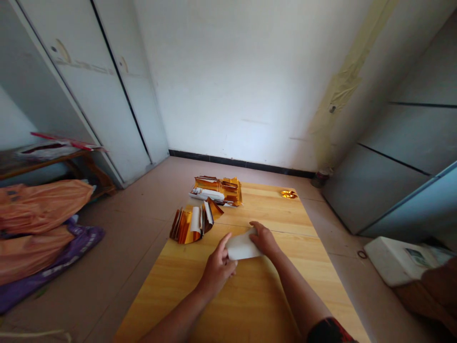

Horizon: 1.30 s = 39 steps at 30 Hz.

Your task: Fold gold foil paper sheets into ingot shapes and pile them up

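Observation:
A plain white piece, looking like paper or thin card [243, 247], is between my two hands above the wooden table. My left hand [218, 267] grips its left end, thumb and fingers on either side of the edge. Curled over the right end is my right hand [263, 239], its fingertips partly hidden. Beyond my left hand stands a small row of folded gold-and-white sheets [185, 226]. Behind that row lies a larger stack of similar gold foil-like folded pieces [232, 190], with white ones at its front.
A small crumpled gold piece [288, 194] lies near the far right corner of the table [285, 286]. On the left floor are orange and purple bags [43, 233] beside a low wooden stand. A white box [392, 262] sits right, below a grey cabinet [400, 143].

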Available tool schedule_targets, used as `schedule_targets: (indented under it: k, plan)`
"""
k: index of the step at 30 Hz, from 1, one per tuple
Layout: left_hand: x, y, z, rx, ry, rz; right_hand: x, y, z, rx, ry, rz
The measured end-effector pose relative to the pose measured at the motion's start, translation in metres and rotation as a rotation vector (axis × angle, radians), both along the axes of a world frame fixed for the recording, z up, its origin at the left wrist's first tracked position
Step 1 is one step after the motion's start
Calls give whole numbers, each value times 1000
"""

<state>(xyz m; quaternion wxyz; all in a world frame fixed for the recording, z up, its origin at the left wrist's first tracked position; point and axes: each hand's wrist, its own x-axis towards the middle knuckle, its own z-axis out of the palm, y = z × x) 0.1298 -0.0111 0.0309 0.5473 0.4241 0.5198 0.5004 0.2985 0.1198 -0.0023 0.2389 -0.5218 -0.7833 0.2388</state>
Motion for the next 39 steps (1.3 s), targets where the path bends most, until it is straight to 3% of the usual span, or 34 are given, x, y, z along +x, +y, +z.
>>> schedule_targets:
  k: [3, 8, 11, 15, 19, 25, 29, 33, 39]
  plan:
    - [-6, -6, -8, -44, 172, -91, -3, 1, -1, 92, -136, 88]
    - [-13, -20, -7, 120, 558, -361, -2, 4, 7, 173, -313, 225]
    - [-15, -16, 1, 240, 758, -373, -1, 5, 8, 223, -357, 307]
    - [-14, 3, 7, 525, 915, -376, -5, 5, 4, 312, -343, 380]
    - [-10, 14, -1, 531, 1072, -473, -8, 8, 4, 393, -351, 418]
    - [-14, 11, -11, 467, 1174, -539, 1, 0, 9, 396, -144, 248]
    - [-15, 10, -6, 476, 1229, -543, 20, -32, 15, 254, 50, 415]
    - [-11, 12, -5, 495, 1267, -500, 34, -70, 17, 217, -73, 508]
    - [-8, 14, -12, 506, 1238, -443, 31, -90, 5, 301, -111, 357]
